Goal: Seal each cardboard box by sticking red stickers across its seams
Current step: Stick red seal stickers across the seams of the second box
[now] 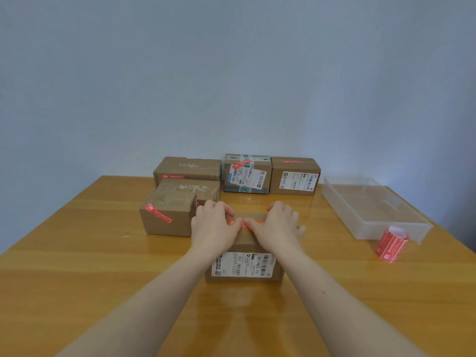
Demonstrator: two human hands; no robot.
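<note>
The cardboard box (244, 264) with the white shipping label sits nearest us on the wooden table (77, 253), and we take it as our landmark. On its top, our left hand (213, 228) and right hand (277, 228) lie flat, thumbs pressing a red sticker (244, 224) down. Beyond it stand five stickered boxes (167, 215). To its right lie a sticker roll (390, 244) and a clear tray (373, 210).
</note>
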